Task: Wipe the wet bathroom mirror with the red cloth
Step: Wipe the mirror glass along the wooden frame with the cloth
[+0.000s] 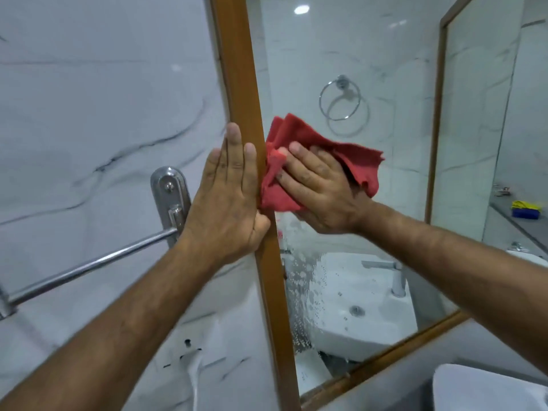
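The wooden-framed mirror (370, 69) fills the right half of the view. Its brown frame (240, 84) runs down the middle. Water droplets (299, 277) cover the lower left part of the glass. The red cloth (299, 134) is bunched and pressed flat against the glass near the left frame edge. My right hand (320, 191) lies spread over the cloth, holding it on the mirror. My left hand (228, 197) rests flat on the frame and the wall beside it, fingers together, holding nothing.
A steel towel bar (89, 265) with its bracket (170, 191) is mounted on the marble wall at left. A white basin's rim (486, 390) shows at bottom right. The mirror reflects a basin, a tap, a towel ring and a yellow-blue item.
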Demonstrator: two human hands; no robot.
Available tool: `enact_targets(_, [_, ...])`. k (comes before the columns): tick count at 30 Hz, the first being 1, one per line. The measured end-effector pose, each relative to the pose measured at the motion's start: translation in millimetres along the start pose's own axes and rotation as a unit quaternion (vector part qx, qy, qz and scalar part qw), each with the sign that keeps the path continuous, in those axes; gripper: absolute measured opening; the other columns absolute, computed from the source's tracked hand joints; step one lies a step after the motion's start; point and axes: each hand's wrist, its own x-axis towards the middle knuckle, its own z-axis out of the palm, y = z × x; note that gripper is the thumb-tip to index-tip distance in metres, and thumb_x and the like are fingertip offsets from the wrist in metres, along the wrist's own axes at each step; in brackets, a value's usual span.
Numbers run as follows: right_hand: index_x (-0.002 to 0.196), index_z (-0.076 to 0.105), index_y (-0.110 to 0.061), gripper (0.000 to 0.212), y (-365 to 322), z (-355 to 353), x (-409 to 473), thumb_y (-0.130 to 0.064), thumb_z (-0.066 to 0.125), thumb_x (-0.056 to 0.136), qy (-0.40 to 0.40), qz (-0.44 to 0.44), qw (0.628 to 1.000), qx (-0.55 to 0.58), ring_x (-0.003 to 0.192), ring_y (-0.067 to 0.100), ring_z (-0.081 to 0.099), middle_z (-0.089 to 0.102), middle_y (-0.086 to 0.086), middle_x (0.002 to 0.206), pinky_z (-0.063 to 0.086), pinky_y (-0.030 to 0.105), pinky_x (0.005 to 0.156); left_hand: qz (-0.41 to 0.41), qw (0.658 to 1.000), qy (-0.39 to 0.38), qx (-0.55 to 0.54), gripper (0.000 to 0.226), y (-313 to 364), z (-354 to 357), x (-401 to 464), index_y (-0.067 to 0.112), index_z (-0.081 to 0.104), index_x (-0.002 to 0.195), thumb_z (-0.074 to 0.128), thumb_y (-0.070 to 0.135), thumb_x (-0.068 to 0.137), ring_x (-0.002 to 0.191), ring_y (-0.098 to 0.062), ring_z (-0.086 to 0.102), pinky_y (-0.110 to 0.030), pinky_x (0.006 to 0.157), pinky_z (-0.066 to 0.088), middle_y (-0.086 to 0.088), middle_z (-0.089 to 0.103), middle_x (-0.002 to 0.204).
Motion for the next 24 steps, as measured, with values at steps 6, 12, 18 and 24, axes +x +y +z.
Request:
enact_targets(6, [0.152,0.037,-0.005,0.061,-23.7,19.1,-13.2,-0.036,0.043,0.1,0.058,0.068,0.996,0.008,0.149,0.039,0.027,0.035,0.022,0.157,0.02,0.055,0.121,-0.006,1.0,0.014,-0.01,0.1,16.9,38.5,-38.0,-0.015,0.008,0.148,0.054,0.026,0.07,0.148,-0.05,0.002,-0.057,0.123,0.008,-0.044,0.003,0.154])
enact_targets(12, [0.148,0.042,-0.006,0.06,-80.9,28.4,-91.3,-0.034,0.05,0.096,0.002,0.055,0.998,0.039,0.148,0.04,0.031,0.04,0.019,0.156,0.019,0.053,0.121,0.008,0.998,0.054,-0.005,0.084,27.0,76.5,-67.8,-0.016,0.013,0.146,0.046,0.03,0.083,0.149,-0.047,0.004,-0.052,0.124,0.008,-0.043,0.01,0.153])
enact_targets(18, [0.147,0.046,-0.008,0.057,-45.9,13.7,-105.6,-0.021,0.066,0.095,-0.102,-0.151,0.983,0.038,0.149,0.034,0.03,0.036,0.014,0.159,0.024,0.053,0.122,0.027,0.999,0.019,0.022,0.09,29.6,75.6,-83.2,-0.014,0.014,0.146,0.054,0.03,0.077,0.148,-0.044,0.005,-0.05,0.124,0.003,-0.037,0.005,0.152])
enact_targets(24, [0.149,0.044,-0.013,0.059,-74.2,26.8,-114.1,-0.026,0.061,0.093,0.004,0.002,1.0,0.017,0.146,0.035,0.035,0.041,0.015,0.157,0.024,0.054,0.12,0.026,0.997,0.049,0.045,0.078,37.3,95.3,-100.0,-0.014,0.021,0.143,0.047,0.032,0.087,0.141,-0.051,0.02,-0.051,0.122,0.008,-0.046,0.028,0.145])
